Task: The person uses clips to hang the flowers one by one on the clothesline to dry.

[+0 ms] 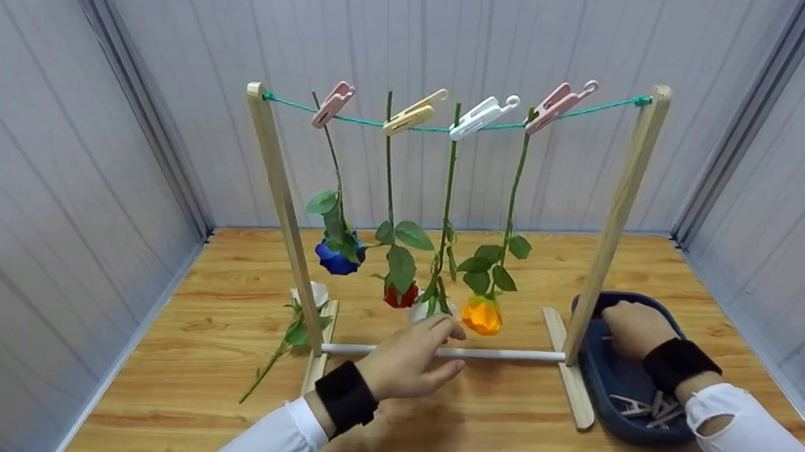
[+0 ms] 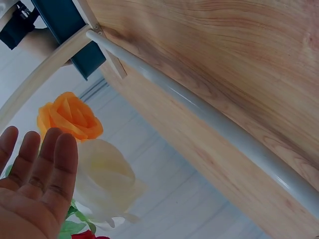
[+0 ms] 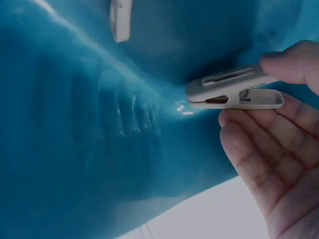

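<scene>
My right hand (image 1: 635, 329) is down inside a dark blue basin (image 1: 595, 385). In the right wrist view it pinches a pale clothespin (image 3: 234, 89) between thumb and fingers. My left hand (image 1: 410, 363) hovers in front of the rack's white crossbar (image 1: 507, 354), fingers loosely extended and holding nothing. Just beyond its fingers hangs a white rose (image 2: 107, 174), head down, with an orange rose (image 1: 482, 315) to its right. A red rose (image 1: 400, 296) and a blue rose (image 1: 339, 255) hang farther left. Pink, yellow and white clothespins clip the stems to a green string (image 1: 360, 121).
Another white rose (image 1: 309, 293) lies on the wooden table by the rack's left foot, its stem pointing toward me. Loose clothespins (image 1: 657, 408) lie in the near end of the basin. The rack's right post (image 1: 618, 228) stands close beside the basin.
</scene>
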`<action>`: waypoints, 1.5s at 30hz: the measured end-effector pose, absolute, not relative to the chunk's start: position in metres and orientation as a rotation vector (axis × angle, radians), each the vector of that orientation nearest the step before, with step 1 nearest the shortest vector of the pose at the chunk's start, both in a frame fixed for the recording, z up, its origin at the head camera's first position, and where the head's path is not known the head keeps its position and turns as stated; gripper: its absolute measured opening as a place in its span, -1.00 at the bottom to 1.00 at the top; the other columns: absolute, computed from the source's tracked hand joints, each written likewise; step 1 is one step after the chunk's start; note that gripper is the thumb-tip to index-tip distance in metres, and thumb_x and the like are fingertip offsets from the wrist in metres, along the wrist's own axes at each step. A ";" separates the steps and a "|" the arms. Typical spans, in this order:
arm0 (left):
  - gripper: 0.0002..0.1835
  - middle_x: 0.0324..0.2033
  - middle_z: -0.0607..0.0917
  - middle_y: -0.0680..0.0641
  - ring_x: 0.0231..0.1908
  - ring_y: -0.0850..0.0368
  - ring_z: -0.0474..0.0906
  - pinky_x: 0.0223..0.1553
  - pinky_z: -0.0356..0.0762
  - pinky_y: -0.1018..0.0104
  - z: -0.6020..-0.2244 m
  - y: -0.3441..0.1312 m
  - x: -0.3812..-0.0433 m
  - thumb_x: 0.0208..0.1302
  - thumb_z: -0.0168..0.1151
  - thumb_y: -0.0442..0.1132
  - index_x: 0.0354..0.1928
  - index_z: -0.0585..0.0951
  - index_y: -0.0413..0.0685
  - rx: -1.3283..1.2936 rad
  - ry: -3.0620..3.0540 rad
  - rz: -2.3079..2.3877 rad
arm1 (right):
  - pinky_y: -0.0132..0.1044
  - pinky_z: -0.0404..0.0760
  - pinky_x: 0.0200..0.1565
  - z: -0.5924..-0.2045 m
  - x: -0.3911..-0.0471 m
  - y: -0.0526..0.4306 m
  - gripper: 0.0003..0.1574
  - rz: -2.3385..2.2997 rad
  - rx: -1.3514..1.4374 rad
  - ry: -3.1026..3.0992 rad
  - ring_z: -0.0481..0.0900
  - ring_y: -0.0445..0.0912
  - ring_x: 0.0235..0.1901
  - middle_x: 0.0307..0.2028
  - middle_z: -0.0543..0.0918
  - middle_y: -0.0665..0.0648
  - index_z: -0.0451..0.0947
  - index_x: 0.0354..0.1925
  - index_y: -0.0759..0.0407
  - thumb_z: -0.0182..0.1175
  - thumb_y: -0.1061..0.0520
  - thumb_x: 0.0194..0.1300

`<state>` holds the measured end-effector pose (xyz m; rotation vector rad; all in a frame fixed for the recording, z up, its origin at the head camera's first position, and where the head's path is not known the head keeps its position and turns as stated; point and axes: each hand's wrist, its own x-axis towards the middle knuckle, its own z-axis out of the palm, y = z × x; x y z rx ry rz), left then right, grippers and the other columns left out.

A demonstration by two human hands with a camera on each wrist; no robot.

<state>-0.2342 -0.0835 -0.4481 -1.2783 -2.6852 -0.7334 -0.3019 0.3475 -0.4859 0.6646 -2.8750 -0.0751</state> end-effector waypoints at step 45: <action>-0.68 -0.01 0.72 -0.10 -0.11 0.19 0.63 -0.05 0.63 0.44 -0.420 -0.063 -0.224 0.72 0.11 -0.15 0.30 0.59 -0.16 -1.319 -2.530 -1.027 | -0.44 0.75 0.00 -0.414 -0.195 0.234 -0.34 1.516 1.183 -1.922 0.81 -0.24 -0.04 0.01 0.84 0.07 0.67 0.16 0.47 0.30 0.76 0.08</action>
